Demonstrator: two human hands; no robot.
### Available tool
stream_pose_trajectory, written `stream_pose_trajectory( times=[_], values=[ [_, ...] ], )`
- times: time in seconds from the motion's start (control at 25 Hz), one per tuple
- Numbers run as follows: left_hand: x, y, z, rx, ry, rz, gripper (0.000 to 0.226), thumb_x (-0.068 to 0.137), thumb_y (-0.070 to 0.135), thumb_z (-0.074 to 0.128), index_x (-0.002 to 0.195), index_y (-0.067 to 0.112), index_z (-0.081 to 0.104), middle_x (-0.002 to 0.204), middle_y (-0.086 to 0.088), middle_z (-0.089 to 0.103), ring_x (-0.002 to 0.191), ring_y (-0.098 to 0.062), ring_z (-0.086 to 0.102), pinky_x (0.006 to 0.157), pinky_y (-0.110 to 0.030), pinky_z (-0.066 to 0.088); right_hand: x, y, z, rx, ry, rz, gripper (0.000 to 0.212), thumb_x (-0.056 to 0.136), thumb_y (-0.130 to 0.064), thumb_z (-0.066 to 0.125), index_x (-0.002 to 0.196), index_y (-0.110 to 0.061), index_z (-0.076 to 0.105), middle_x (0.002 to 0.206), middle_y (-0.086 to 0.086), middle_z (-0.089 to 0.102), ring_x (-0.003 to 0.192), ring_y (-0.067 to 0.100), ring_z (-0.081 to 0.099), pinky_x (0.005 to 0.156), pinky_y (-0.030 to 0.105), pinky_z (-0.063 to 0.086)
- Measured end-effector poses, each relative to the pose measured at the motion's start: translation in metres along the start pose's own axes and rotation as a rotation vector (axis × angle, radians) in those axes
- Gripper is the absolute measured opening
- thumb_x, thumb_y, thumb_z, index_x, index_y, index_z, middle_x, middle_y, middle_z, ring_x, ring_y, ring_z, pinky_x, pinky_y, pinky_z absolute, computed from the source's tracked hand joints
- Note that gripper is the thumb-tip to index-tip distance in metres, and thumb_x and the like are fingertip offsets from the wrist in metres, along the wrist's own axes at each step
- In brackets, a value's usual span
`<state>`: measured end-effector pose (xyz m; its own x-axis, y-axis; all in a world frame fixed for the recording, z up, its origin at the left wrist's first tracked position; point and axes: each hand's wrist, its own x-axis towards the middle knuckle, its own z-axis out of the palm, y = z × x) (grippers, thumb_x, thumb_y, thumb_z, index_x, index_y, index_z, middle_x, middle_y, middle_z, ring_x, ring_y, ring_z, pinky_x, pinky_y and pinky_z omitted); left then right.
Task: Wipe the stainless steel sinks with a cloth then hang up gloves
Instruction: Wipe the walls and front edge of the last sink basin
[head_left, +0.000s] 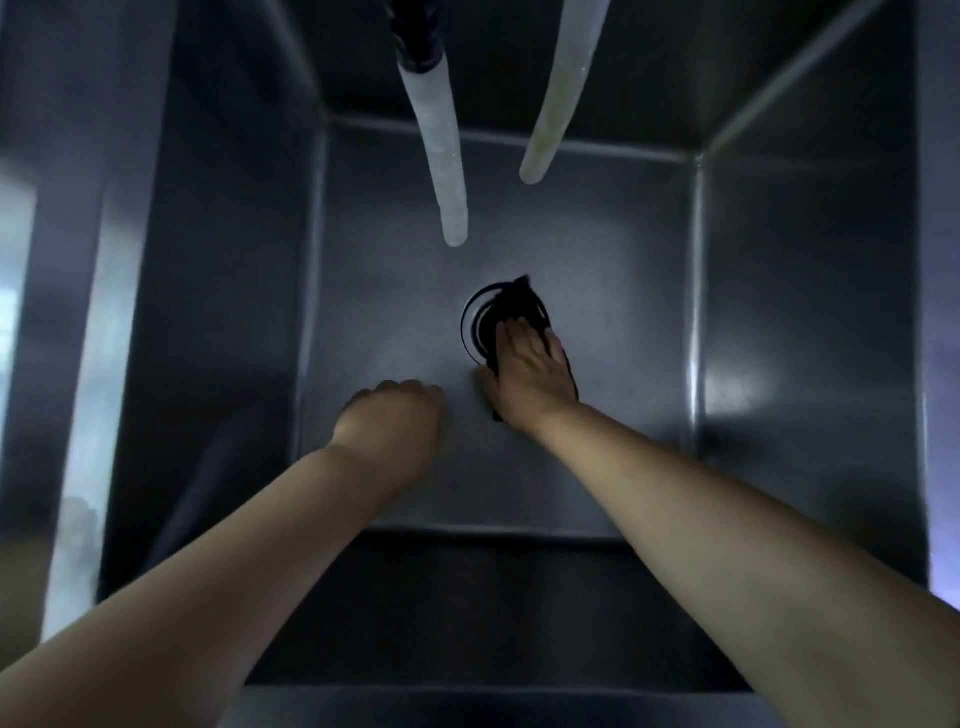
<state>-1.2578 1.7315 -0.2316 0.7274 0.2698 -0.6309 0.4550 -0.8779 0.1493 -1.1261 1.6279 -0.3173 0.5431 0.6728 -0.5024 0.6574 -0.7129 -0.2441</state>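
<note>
Deep stainless steel sink (779, 312), dim light. Right hand (527, 371), fingers flat, presses a dark crumpled cloth (522, 304) onto the round drain ring (475, 322), centre of the basin floor. Left hand (389, 421), at 8 o'clock from the drain, curled; contents cannot be told. Two pale translucent hoses (447, 171) hang at 12 o'clock. Risk: cloth snagging in the drain opening. No gloves in view.

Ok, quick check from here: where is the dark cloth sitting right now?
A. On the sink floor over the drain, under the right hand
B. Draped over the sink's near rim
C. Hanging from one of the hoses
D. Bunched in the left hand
A: the right hand presses the dark cloth flat on the sink floor, partly covering the drain; the left hand shows no cloth.
</note>
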Motion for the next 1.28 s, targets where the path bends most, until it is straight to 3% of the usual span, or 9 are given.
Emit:
stream_pose_trajectory(
  times=[0.16, 0.36, 0.56, 0.8, 0.92, 1.04, 1.12, 1.2, 1.28],
  values=[
    [0.042, 0.000, 0.011, 0.086, 0.002, -0.001, 0.054, 0.093, 0.025, 0.043, 0.144, 0.015, 0.025, 0.155, -0.011, 0.016, 0.140, -0.026, 0.021, 0.110, -0.041, 0.027, 0.028, -0.006, 0.013, -0.061, 0.045, -0.024, 0.047, 0.097, -0.042, 0.033, 0.126, -0.009, 0.049, 0.126, 0.010, 0.054, 0.120, 0.023, 0.044, 0.104, 0.031, 0.014],
    [0.082, 0.000, 0.017, 0.169, -0.010, 0.077, 0.070, 0.095, 0.020, 0.039, 0.150, 0.023, -0.005, 0.157, -0.010, -0.017, 0.145, -0.027, -0.008, 0.117, -0.046, 0.008, 0.028, 0.011, 0.013, -0.011, 0.076, -0.189, 0.033, 0.095, -0.021, 0.042, 0.124, -0.014, 0.054, 0.120, 0.004, 0.059, 0.116, 0.022, 0.048, 0.100, 0.024, 0.013],
    [0.094, 0.009, 0.018, 0.247, -0.061, 0.068, 0.069, 0.095, 0.024, 0.042, 0.150, 0.026, -0.002, 0.156, -0.013, -0.020, 0.144, -0.030, -0.008, 0.116, -0.046, 0.013, 0.034, 0.025, -0.002, -0.071, 0.018, -0.279, 0.033, 0.083, -0.003, 0.053, 0.114, -0.012, 0.063, 0.110, 0.003, 0.064, 0.115, 0.023, 0.050, 0.103, 0.023, 0.018],
    [0.094, 0.013, 0.015, 0.189, -0.087, 0.056, 0.065, 0.097, 0.025, 0.040, 0.150, 0.027, 0.002, 0.155, -0.012, -0.022, 0.144, -0.031, -0.011, 0.118, -0.043, 0.009, 0.035, 0.023, -0.017, -0.213, -0.094, -0.287, 0.037, 0.095, -0.017, 0.047, 0.132, -0.015, 0.050, 0.137, 0.002, 0.048, 0.135, 0.023, 0.030, 0.113, 0.023, 0.009],
    [0.093, 0.013, 0.018, 0.210, -0.066, 0.060, 0.064, 0.098, 0.027, 0.039, 0.150, 0.028, 0.001, 0.155, -0.012, -0.022, 0.144, -0.032, -0.011, 0.118, -0.042, 0.008, 0.028, 0.023, -0.015, -0.403, -0.068, -0.380, 0.042, 0.094, -0.018, 0.045, 0.137, -0.014, 0.043, 0.140, 0.001, 0.046, 0.131, 0.020, 0.036, 0.116, 0.030, 0.009],
    [0.094, 0.012, 0.019, 0.202, -0.065, 0.061, 0.063, 0.098, 0.027, 0.037, 0.150, 0.029, 0.000, 0.155, -0.011, -0.023, 0.144, -0.031, -0.011, 0.118, -0.042, 0.008, 0.032, 0.011, -0.012, -0.427, -0.088, -0.195, 0.036, 0.097, -0.020, 0.039, 0.131, -0.009, 0.047, 0.135, 0.006, 0.049, 0.128, 0.022, 0.039, 0.112, 0.033, 0.018],
    [0.095, 0.010, 0.020, 0.196, -0.068, 0.067, 0.064, 0.098, 0.027, 0.037, 0.150, 0.030, -0.001, 0.155, -0.010, -0.023, 0.144, -0.030, -0.011, 0.118, -0.041, 0.007, 0.031, -0.002, -0.011, -0.431, -0.139, -0.105, 0.040, 0.100, -0.022, 0.033, 0.136, -0.005, 0.039, 0.141, 0.012, 0.042, 0.134, 0.025, 0.034, 0.114, 0.034, 0.017],
    [0.096, 0.008, 0.023, 0.189, -0.063, 0.070, 0.067, 0.097, 0.029, 0.041, 0.149, 0.030, -0.001, 0.155, -0.009, -0.023, 0.144, -0.030, -0.011, 0.117, -0.041, 0.006, 0.031, -0.006, -0.005, -0.521, -0.177, -0.100, 0.043, 0.101, -0.023, 0.031, 0.139, -0.002, 0.034, 0.145, 0.012, 0.038, 0.137, 0.025, 0.030, 0.115, 0.034, 0.014],
    [0.097, 0.006, 0.027, 0.182, -0.060, 0.069, 0.070, 0.096, 0.031, 0.044, 0.149, 0.031, -0.002, 0.155, -0.008, -0.024, 0.144, -0.029, -0.012, 0.117, -0.040, 0.005, 0.037, -0.005, -0.009, -0.506, -0.152, -0.127, 0.036, 0.100, -0.023, 0.035, 0.130, -0.009, 0.046, 0.136, 0.008, 0.048, 0.129, 0.022, 0.039, 0.112, 0.032, 0.018]
  ],
)
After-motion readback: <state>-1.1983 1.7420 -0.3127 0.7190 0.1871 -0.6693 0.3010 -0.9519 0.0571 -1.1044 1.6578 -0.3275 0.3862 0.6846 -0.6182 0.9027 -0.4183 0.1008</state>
